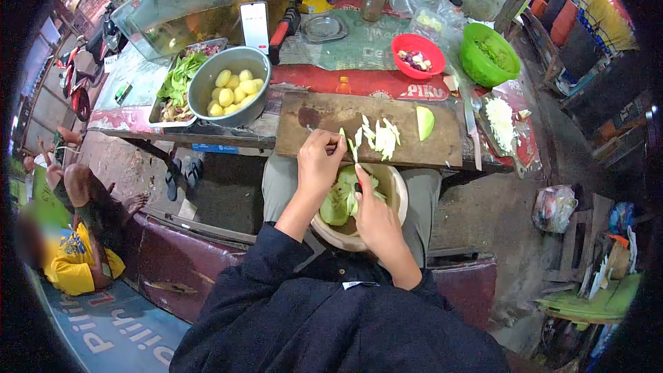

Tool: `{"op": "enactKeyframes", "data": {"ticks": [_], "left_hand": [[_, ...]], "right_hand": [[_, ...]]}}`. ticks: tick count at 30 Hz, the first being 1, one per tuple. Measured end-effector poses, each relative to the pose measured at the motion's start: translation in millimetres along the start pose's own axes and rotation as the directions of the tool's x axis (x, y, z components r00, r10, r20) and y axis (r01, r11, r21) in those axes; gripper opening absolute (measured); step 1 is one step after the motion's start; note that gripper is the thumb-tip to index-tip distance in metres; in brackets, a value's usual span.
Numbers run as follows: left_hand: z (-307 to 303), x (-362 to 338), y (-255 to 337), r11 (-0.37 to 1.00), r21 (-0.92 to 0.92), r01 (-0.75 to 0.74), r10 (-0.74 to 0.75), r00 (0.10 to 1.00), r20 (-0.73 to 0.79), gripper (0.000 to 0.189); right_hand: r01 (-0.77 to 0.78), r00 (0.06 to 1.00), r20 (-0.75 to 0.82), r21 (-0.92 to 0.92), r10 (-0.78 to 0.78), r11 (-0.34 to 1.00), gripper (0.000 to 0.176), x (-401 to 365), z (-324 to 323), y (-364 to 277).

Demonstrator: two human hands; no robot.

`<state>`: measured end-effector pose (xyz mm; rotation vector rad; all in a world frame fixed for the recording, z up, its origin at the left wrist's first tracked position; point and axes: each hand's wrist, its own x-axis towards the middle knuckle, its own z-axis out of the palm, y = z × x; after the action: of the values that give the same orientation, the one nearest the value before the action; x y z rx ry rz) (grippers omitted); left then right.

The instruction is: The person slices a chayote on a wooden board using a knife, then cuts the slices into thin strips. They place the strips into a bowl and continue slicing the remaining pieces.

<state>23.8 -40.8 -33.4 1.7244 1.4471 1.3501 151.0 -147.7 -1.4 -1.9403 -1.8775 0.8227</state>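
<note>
My right hand (376,217) grips a knife (357,166) with a red and black handle, its blade pointing up toward the cutting board (318,114). Beside the blade, my left hand (320,162) pinches a small piece of pale green vegetable (342,132), mostly hidden by the fingers, at the board's near edge. Cut pale strips (380,138) lie mid-board, and a green wedge (425,123) that looks like chayote rests to their right. Below my hands, a beige bowl (398,193) sits between my legs with larger green pieces (336,207) in it.
Left of the board stand a metal pot (242,116) of peeled potatoes and a tray (168,124) of leafy greens. To the right are a second knife (472,135), a small board (514,155) with chopped white pieces, a red bowl (418,41) and a green basket (476,72). A person (76,255) sits at left.
</note>
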Motion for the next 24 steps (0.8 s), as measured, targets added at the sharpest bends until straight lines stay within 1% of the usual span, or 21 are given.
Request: {"op": "enactKeyframes", "data": {"ticks": [2, 3, 5, 9, 11, 12, 14, 15, 17, 18, 20, 24], "left_hand": [[-0.1, 0.7, 0.5, 0.999, 0.008, -0.038, 0.038, 0.999, -0.025, 0.009], [0.9, 0.4, -0.5, 0.999, 0.009, -0.041, 0.041, 0.999, -0.025, 0.009], [2.4, -0.7, -4.3, 0.999, -0.023, -0.035, 0.035, 0.999, -0.022, 0.009], [1.3, 0.3, -3.5, 0.999, 0.017, -0.05, 0.05, 0.998, -0.026, 0.009], [-0.5, -1.4, -0.4, 1.0, 0.01, 0.03, -0.03, 0.999, 0.017, 0.008], [-1.0, -2.7, -0.1, 0.999, 0.011, 0.034, -0.034, 0.999, 0.018, 0.008], [-2.0, -1.2, 0.7, 0.996, 0.093, -0.009, 0.006, 1.0, 0.024, 0.008], [-1.8, -1.5, 0.7, 0.996, 0.093, -0.01, 0.008, 1.0, 0.024, 0.008], [-1.2, -2.4, -0.1, 0.992, 0.11, -0.067, 0.068, 0.998, -0.007, 0.009], [-1.7, -3.3, 0.4, 0.992, 0.107, -0.067, 0.068, 0.998, -0.007, 0.009], [-2.9, -5.0, 1.5, 0.986, 0.12, -0.116, 0.119, 0.993, -0.023, 0.008], [-3.3, -5.3, 1.8, 0.992, 0.092, -0.089, 0.09, 0.996, -0.008, 0.008]], "right_hand": [[-0.007, 0.998, -0.057, 0.067, 0.011, 0.998, 0.058, 0.1, -3.3, 1.3], [-0.006, 0.998, -0.06, 0.068, 0.01, 0.998, 0.058, 0.3, -5.0, 0.8], [0.062, 0.993, -0.101, 0.051, -0.056, 0.997, 0.059, 2.4, -7.0, -1.4], [0.061, 0.996, -0.065, 0.043, -0.058, 0.997, 0.059, 12.6, 2.4, -7.4], [0.029, 0.999, -0.047, 0.026, -0.028, 0.999, 0.063, 23.0, 8.2, -7.7], [0.027, 0.999, -0.043, 0.027, -0.026, 0.999, 0.063, 24.7, 10.9, -5.1], [0.063, 0.995, -0.079, -0.038, -0.066, 0.997, 0.067, 28.6, 14.0, -2.3], [0.063, 0.994, -0.081, -0.038, -0.066, 0.997, 0.067, 24.4, 13.8, -0.9], [0.057, 0.997, -0.044, 0.016, -0.056, 0.998, 0.063, 10.8, 11.4, 2.9], [0.056, 0.997, -0.045, 0.014, -0.055, 0.998, 0.063, 5.7, 7.1, 1.5], [0.018, 1.0, -0.002, 0.025, -0.018, 1.0, 0.058, -4.8, -4.6, -3.9], [-0.008, 1.0, -0.007, 0.05, 0.008, 0.999, 0.055, -7.2, -12.0, -10.7]]}}
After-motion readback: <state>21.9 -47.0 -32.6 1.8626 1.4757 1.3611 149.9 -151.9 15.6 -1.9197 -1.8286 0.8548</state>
